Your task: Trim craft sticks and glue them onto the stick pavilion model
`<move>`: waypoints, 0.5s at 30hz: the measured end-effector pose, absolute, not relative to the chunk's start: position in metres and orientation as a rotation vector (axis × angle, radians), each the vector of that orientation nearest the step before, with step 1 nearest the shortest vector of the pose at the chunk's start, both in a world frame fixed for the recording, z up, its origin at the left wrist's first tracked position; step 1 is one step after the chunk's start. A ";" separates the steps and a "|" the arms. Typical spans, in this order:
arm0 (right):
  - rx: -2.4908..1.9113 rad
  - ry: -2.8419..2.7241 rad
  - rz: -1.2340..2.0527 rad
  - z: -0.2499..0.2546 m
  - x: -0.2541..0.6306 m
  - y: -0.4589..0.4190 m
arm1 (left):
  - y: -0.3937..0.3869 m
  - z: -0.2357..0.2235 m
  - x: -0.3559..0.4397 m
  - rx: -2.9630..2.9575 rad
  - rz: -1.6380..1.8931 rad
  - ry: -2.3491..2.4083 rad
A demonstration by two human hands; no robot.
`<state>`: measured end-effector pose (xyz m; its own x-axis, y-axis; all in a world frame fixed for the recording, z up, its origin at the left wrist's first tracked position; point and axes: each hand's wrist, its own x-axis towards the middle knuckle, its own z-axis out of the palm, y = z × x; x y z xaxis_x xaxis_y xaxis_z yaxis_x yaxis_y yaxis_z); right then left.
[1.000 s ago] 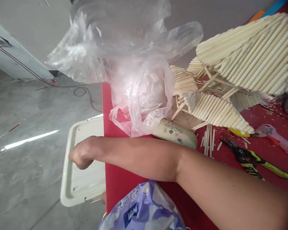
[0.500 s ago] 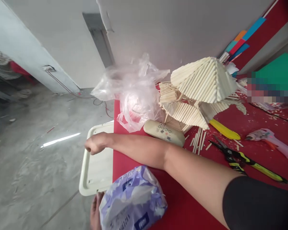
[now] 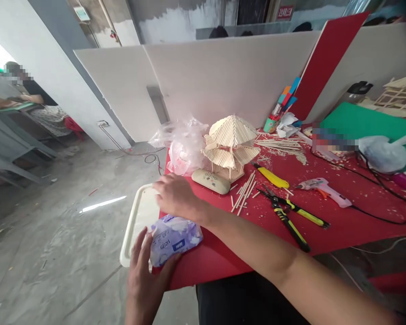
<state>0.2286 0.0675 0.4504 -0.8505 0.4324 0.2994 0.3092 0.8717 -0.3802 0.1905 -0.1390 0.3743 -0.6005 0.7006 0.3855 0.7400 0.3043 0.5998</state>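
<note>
A purple-and-white soft tissue pack (image 3: 176, 239) lies at the left front corner of the red table. My left hand (image 3: 145, 275) grips its near left end, thumb on the near side and fingers on the far side. Just above the pack's far edge is my right hand (image 3: 177, 197), its fingers curled in and pointing left; anything inside them is hidden. Beyond this hand lie a cream oblong case (image 3: 211, 181) and a crumpled clear plastic bag (image 3: 184, 151). A small tiered pavilion model (image 3: 232, 133) made of wooden sticks stands behind the case.
Pliers-like cutters (image 3: 286, 212), a yellow utility knife (image 3: 273, 177), a pink glue gun (image 3: 326, 189) with its cord, and loose sticks (image 3: 244, 193) lie on the red table (image 3: 223, 257). Left of it is a pale tray-like lid (image 3: 135, 230). A person (image 3: 37, 92) sits far left.
My view has lifted and pulled back. My right hand has drawn back from over the pale lid to the tissue pack. More of my left hand shows around the pack.
</note>
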 end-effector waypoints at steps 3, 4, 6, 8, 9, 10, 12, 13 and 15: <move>-0.917 -2.604 0.144 0.433 0.283 0.069 | -0.134 0.367 0.192 -1.394 -1.250 -2.434; -1.025 -2.596 0.090 0.427 0.294 0.072 | -0.135 0.366 0.192 -1.395 -1.272 -2.429; -1.233 -2.603 0.058 0.420 0.309 0.081 | -0.138 0.364 0.191 -1.387 -1.326 -2.448; -1.344 -2.618 0.067 0.418 0.313 0.088 | -0.138 0.366 0.188 -1.393 -1.382 -2.479; -1.365 -2.627 0.071 0.418 0.313 0.090 | -0.137 0.368 0.186 -1.417 -1.395 -2.491; -1.372 -2.632 0.073 0.418 0.313 0.092 | -0.135 0.371 0.182 -1.463 -1.388 -2.498; -1.376 -2.637 0.078 0.419 0.311 0.093 | -0.129 0.377 0.174 -1.608 -1.316 -2.532; -1.381 -2.641 0.093 0.419 0.310 0.093 | -0.124 0.380 0.170 -1.688 -1.272 -2.552; -1.376 -2.662 0.140 0.418 0.309 0.090 | -0.116 0.383 0.161 -1.794 -1.206 -2.552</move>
<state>0.3093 0.0903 0.4178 -0.5714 0.8165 0.0831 0.8032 0.5771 -0.1476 0.1613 -0.1165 0.3829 -0.4101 0.8827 0.2294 0.7376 0.1730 0.6527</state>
